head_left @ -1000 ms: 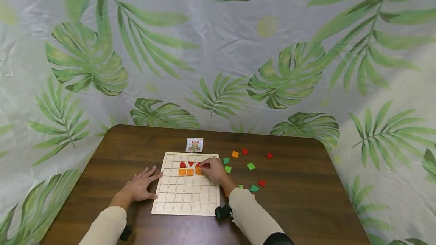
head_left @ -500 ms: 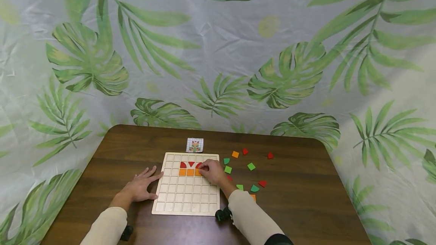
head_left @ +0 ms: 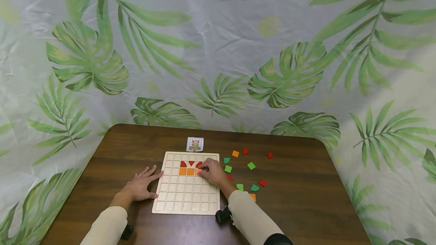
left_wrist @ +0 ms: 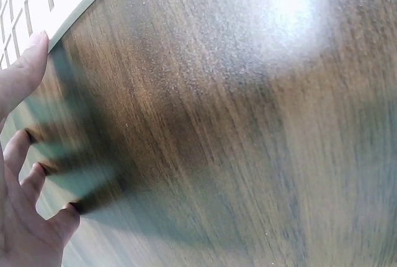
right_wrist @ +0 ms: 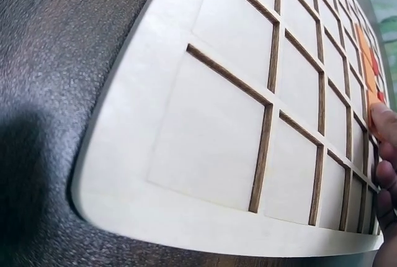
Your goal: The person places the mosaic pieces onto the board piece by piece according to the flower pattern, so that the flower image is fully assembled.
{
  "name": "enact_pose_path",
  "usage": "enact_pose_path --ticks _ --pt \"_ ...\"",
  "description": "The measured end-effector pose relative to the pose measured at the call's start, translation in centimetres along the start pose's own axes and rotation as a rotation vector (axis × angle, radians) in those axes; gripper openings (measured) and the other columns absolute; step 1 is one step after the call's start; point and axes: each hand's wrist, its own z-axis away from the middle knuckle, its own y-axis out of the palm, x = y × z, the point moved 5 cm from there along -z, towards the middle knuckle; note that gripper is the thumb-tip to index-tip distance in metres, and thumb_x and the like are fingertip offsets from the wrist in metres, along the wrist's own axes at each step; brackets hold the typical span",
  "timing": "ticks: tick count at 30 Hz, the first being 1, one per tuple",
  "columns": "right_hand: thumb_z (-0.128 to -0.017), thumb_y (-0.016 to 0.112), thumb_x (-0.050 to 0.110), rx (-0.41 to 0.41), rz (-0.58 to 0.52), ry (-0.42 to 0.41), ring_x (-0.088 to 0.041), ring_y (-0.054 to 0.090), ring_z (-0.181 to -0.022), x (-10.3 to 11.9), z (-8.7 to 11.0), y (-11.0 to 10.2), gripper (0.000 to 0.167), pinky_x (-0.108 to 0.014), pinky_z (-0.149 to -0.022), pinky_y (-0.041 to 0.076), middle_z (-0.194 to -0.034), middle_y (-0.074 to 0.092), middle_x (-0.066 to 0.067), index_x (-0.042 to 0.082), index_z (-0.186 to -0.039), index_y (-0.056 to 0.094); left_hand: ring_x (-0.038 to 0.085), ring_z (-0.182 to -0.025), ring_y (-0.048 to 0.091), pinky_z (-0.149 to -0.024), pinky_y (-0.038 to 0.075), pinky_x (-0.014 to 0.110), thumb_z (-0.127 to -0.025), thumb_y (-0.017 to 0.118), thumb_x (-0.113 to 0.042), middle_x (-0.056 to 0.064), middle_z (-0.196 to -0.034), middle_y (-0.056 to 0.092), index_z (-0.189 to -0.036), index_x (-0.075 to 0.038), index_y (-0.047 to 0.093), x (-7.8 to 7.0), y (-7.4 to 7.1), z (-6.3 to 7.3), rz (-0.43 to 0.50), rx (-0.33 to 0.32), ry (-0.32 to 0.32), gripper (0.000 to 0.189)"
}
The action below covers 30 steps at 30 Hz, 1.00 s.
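A pale wooden grid board [head_left: 184, 197] lies on the table. Along its left edge my left hand [head_left: 139, 185] rests with fingers spread, thumb and index fingertip at the rim; in the left wrist view the thumb [left_wrist: 31, 62] overlaps the board's edge. My right hand [head_left: 214, 172] is over the board's upper right, its bent fingers and thumb pinching an orange square tile [head_left: 197, 172], partly hidden, in a cell. Two more orange squares [head_left: 186, 171] sit in cells to its left. Above that row are red pieces: a triangle [head_left: 191, 163] between two curved ones [head_left: 183, 164].
A small pattern card [head_left: 195, 144] lies beyond the board. Loose pieces are scattered to the right, including a light green square [head_left: 251, 166], a dark green curved piece [head_left: 254, 187], an orange square [head_left: 235, 154] and a red piece [head_left: 270, 155]. A leaf-print cloth [head_left: 218, 48] hangs behind the table.
The orange square in my right hand has settled from slightly skewed into line with the other two orange squares. My right fingertips have shifted slightly on it. My left hand has stayed put.
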Motion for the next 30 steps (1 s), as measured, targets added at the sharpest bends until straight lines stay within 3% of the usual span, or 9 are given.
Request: enact_pose_path --ticks 8,16,22,27,30 --pt "-0.082 0.077 0.019 -0.006 0.034 0.025 -0.007 0.046 -0.066 -0.3 0.3 -0.1 0.015 -0.019 -0.060 0.041 -0.076 0.056 0.006 0.008 -0.092 0.077 0.049 -0.140 0.020 -0.102 0.018 0.074 -0.077 0.077 -0.039 0.023 -0.154 0.026 -0.147 -0.014 0.042 -0.3 0.3 -0.3 -0.001 0.005 0.014 0.082" --pt "-0.082 0.078 0.018 -0.016 -0.024 0.014 -0.008 0.048 -0.069 -0.5 1.0 -1.0 0.014 -0.021 -0.063 0.043 -0.080 0.059 0.004 0.008 -0.091 0.077 0.050 -0.139 0.020 -0.101 0.018 0.074 -0.076 0.078 -0.040 0.024 -0.154 0.026 -0.146 -0.013 0.042 -0.5 0.5 -0.2 0.003 0.010 0.027 0.083" --pt "-0.085 0.074 0.013 0.025 -0.024 -0.013 -0.011 0.052 -0.073 -1.2 2.0 -3.1 0.010 -0.023 -0.066 0.046 -0.083 0.061 0.002 0.007 -0.092 0.075 0.052 -0.138 0.021 -0.100 0.018 0.075 -0.076 0.078 -0.041 0.026 -0.153 0.027 -0.146 -0.011 0.043 -0.4 0.2 0.0 0.006 -0.004 0.037 0.083" --pt "-0.084 0.076 0.013 0.090 0.019 -0.064 -0.008 0.052 -0.070 -3.1 3.4 -5.3 0.010 -0.022 -0.063 0.046 -0.080 0.061 0.004 0.008 -0.093 0.074 0.052 -0.138 0.020 -0.100 0.019 0.075 -0.076 0.076 -0.045 0.027 -0.152 0.026 -0.146 -0.011 0.042 -0.1 0.0 0.1 -0.005 -0.008 0.036 0.085" --pt "-0.082 0.078 0.014 0.117 0.028 -0.044 -0.007 0.051 -0.068 -4.2 4.6 -6.6 0.012 -0.021 -0.061 0.046 -0.078 0.061 0.006 0.009 -0.092 0.074 0.053 -0.138 0.020 -0.100 0.018 0.076 -0.076 0.076 -0.045 0.027 -0.153 0.026 -0.146 -0.011 0.041 0.0 -0.1 0.1 0.000 -0.004 0.038 0.085"
